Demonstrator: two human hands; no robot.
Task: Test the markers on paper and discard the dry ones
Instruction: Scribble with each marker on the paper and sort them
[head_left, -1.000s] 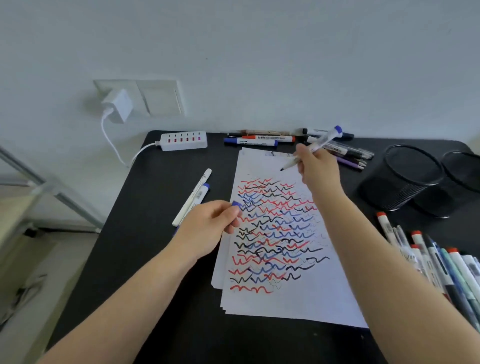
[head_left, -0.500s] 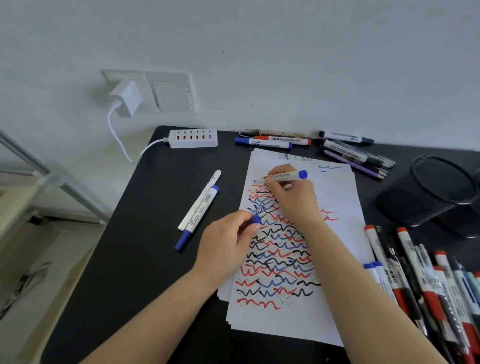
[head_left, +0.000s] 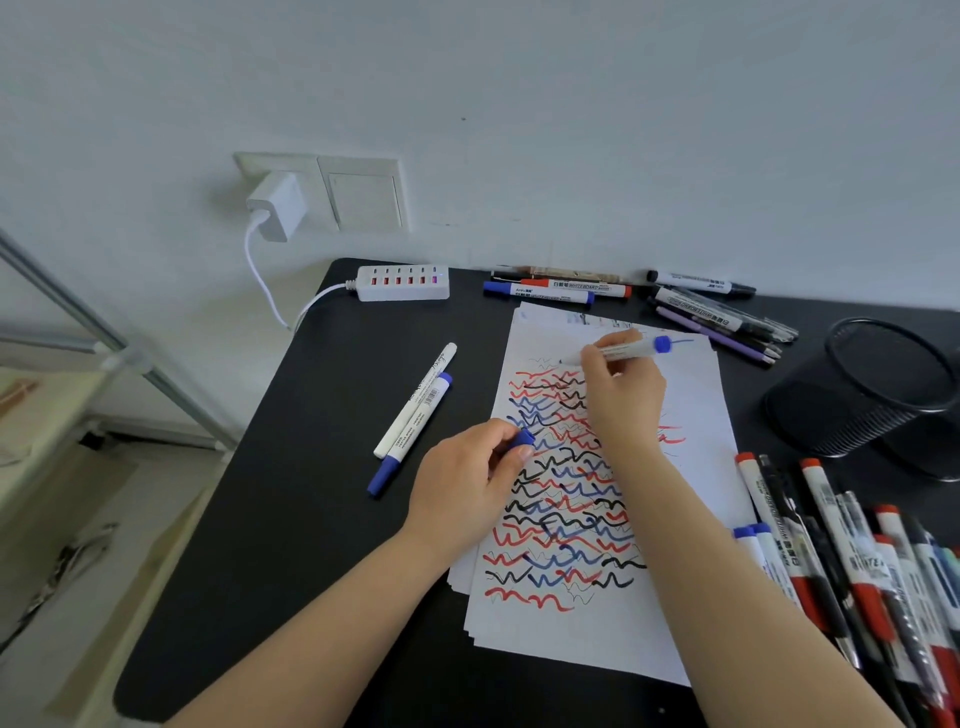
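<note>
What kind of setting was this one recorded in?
Probably a home or small office desk: a black table against a plain wall with a socket and charger, a USB hub, mesh pen cups and scribbled test paper.

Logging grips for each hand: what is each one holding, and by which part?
Right hand grips a blue marker mid-barrel; left hand pinches its blue cap.

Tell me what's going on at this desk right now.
A person is testing markers. The right hand holds a blue marker with its tip near the top of the scribble-covered paper. The left hand pinches the blue cap. More markers lie at the right.
</note>
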